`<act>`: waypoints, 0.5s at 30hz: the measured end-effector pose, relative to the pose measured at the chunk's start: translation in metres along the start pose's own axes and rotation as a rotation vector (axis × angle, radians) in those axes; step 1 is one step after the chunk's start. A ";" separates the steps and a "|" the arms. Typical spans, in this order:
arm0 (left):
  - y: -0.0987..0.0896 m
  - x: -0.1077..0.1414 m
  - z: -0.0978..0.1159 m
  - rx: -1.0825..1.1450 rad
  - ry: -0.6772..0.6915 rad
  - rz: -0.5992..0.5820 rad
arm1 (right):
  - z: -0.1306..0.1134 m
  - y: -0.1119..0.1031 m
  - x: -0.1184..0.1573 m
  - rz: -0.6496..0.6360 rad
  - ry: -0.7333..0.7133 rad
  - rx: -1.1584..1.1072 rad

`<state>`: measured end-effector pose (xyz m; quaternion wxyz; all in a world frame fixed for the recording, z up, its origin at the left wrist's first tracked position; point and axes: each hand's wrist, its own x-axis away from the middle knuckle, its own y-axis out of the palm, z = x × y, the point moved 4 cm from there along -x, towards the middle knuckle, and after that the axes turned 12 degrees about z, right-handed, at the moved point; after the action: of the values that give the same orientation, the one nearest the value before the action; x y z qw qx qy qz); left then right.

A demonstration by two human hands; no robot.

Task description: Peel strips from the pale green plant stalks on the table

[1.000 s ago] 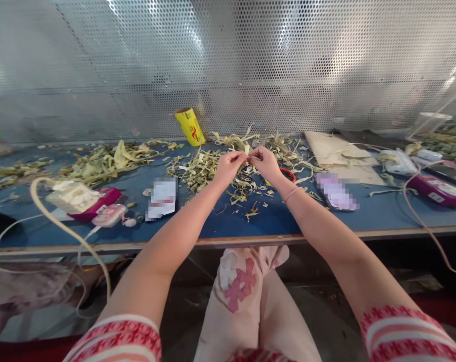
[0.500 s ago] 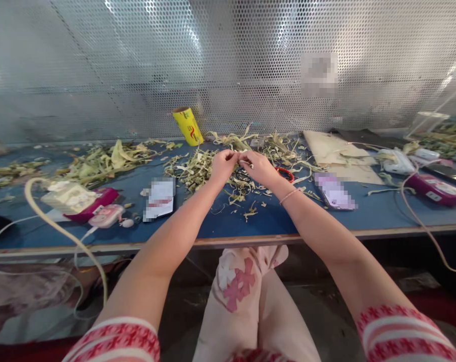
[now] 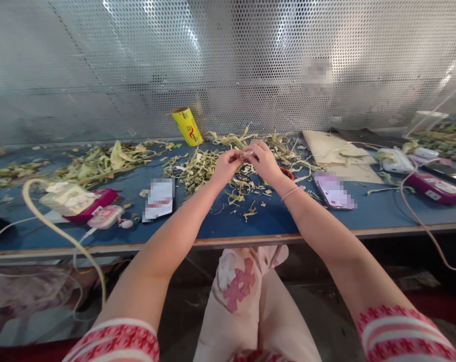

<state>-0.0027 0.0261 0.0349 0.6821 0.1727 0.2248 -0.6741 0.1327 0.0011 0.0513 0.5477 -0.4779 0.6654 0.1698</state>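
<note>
My left hand and my right hand meet above a heap of pale green, dry leaf scraps in the middle of the blue table. The fingers of both are pinched together, fingertip to fingertip. Whatever small thing sits between them is too small and too covered to name. Behind the right wrist lies a red ring-shaped item, partly hidden. Beyond the hands more long, curled leaf strips lie against the perforated metal wall.
A yellow tube leans by the wall. Phones lie at left and right. Further out are a magenta device, brown paper, a leaf pile, a pink case and a thick cream cable.
My right hand has shifted slightly right and its fingers have lifted and spread a little. My left hand stays nearly in place, still pinched. The things on the table have not moved.
</note>
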 end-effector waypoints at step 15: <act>0.000 0.001 0.000 -0.201 0.185 0.001 | 0.022 0.012 0.008 0.112 0.589 -0.383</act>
<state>-0.0022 0.0252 0.0348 0.6728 0.1647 0.3530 -0.6290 0.1359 0.0203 0.0330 0.2225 -0.5634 0.7759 0.1761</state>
